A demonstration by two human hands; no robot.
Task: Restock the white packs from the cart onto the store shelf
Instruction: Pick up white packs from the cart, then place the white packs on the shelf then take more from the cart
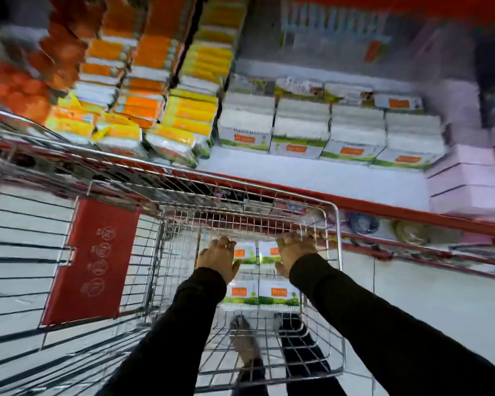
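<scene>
Several white packs with orange labels and green strips lie in the wire cart; the near pair sits below the far pair. Both my arms, in black sleeves, reach down into the cart. My left hand curls over the left side of the far pair, and my right hand curls over its right side, close to the cart's wire wall. The hands hide most of these two packs. On the white store shelf above stands a row of matching white packs.
Orange and yellow packs fill the shelf to the left, pink boxes the right. A red shelf edge runs just beyond the cart. The cart's red flap lies left. My feet show through the wire floor.
</scene>
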